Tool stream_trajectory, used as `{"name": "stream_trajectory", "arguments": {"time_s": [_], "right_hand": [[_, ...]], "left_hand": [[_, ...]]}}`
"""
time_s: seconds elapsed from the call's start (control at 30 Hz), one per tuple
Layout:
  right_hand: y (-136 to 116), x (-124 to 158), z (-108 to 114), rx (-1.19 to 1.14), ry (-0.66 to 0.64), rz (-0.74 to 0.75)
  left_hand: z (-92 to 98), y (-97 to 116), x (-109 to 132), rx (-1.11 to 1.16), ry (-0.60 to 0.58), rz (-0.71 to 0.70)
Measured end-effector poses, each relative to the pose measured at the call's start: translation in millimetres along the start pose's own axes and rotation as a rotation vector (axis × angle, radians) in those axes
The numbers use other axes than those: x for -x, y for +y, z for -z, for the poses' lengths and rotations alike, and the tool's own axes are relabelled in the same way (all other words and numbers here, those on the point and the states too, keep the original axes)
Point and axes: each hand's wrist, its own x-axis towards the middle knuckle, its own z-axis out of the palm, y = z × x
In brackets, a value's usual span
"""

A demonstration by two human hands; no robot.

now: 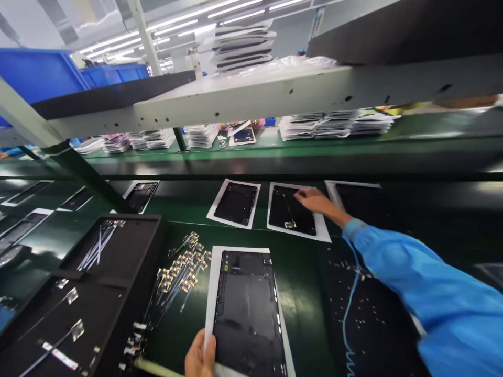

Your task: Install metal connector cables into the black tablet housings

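Note:
My left hand (201, 353) grips the lower left edge of a black tablet housing (247, 309) together with the white sheet (214, 272) under it, thumb on top. Farther off, my right hand (312, 200), in a blue sleeve, reaches over another black tablet housing (301, 214) lying on its own white sheet. Its fingertips are pinched together near that housing's upper edge; whatever is between them is too small to make out. A thin flex cable with a gold-coloured connector (290, 224) rests on this same housing.
Left of the held housing lies a pile of flex cables (184, 269). A black divided tray (145, 262) holds more cables. Other housings (236, 203) on sheets line the green surface. A blue coiled cord (349, 314) hangs from my right wrist. A shelf beam (251, 97) crosses overhead.

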Motion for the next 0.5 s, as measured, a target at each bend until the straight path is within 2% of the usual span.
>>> {"name": "stream_trajectory", "arguments": {"time_s": [0.1, 0.2, 0.23, 0.27, 0.33, 0.37, 0.47, 0.5], "right_hand": [[-21, 94, -24, -0.089, -0.21, 0.126], [-49, 183, -63, -0.159, -0.402, 0.233], [-57, 205, -76, -0.207, -0.41, 0.288], [-64, 223, -90, -0.235, -0.364, 0.307], [-70, 244, -113, -0.275, -0.229, 0.272], [-70, 248, -123, -0.293, -0.174, 0.225], [-64, 241, -144, -0.325, -0.079, 0.133], [-62, 236, -148, -0.322, -0.047, 0.125]], "left_hand": [[-5.4, 10, 1, -0.102, -0.094, -0.06], [-4.2, 23, 5, -0.349, -0.168, -0.158], [-1.6, 28, 8, -0.448, -0.152, -0.218], [2.8, 35, 13, -0.541, -0.122, -0.291], [19.3, 53, 21, -0.689, -0.09, -0.443], [32.5, 65, 24, -0.735, -0.115, -0.505], [94.0, 109, 26, -0.777, -0.211, -0.614], [120.2, 126, 24, -0.788, -0.162, -0.639]]}}
